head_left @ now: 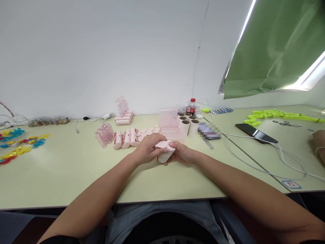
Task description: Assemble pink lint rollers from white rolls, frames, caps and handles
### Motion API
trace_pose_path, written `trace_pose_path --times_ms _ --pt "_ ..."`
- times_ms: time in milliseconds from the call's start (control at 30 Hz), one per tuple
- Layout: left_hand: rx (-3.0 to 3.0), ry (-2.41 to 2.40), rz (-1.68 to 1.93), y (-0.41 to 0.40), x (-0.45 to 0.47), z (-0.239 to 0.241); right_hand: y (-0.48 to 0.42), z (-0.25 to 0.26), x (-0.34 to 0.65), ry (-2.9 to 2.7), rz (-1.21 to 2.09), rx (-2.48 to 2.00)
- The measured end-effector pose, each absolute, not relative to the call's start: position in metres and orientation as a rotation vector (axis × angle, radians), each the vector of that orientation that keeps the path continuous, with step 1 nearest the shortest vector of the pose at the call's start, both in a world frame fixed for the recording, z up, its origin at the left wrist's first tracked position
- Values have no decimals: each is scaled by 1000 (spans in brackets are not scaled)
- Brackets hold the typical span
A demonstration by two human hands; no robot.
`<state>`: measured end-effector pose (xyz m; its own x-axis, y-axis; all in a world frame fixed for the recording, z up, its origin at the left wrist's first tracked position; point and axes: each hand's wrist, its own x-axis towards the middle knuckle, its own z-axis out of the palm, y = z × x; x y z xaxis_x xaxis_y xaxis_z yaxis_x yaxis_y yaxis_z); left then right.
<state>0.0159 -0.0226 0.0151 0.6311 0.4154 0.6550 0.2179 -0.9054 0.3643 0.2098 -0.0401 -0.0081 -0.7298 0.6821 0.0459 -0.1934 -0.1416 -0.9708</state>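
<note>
Near the table's middle, both my hands are closed around a short white cardboard tube (164,157), tilted. My left hand (149,148) pinches a pale pink disc (161,144) at the tube's upper end, its fingers lying over the top. From the other side my right hand (184,152) grips the tube, its thumb pressed on the top rim. Fingers hide part of the join. Just beyond lie several loose pink discs (143,132), and left of them finished-looking pink tubes (126,139) with cords. Several open white tubes (193,127) stand behind my right hand.
Clear pink plastic boxes (168,118) and small pink transparent bottles (104,134) stand on the table (83,176). A cola bottle (191,106) is at the back. To the right lie a phone (256,133), white cables (238,159) and neon-yellow pieces (276,114); coloured plastic parts (24,145) lie far left.
</note>
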Motion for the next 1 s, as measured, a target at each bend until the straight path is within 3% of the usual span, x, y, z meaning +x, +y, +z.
trace_pose_path --times_ms 267,1000 --pt "2490 416 1239 -23 18 8 -44 -6 204 -1440 2024 -550" --pt "2344 738 1137 -28 17 20 -49 -11 188 -1351 1982 -570"
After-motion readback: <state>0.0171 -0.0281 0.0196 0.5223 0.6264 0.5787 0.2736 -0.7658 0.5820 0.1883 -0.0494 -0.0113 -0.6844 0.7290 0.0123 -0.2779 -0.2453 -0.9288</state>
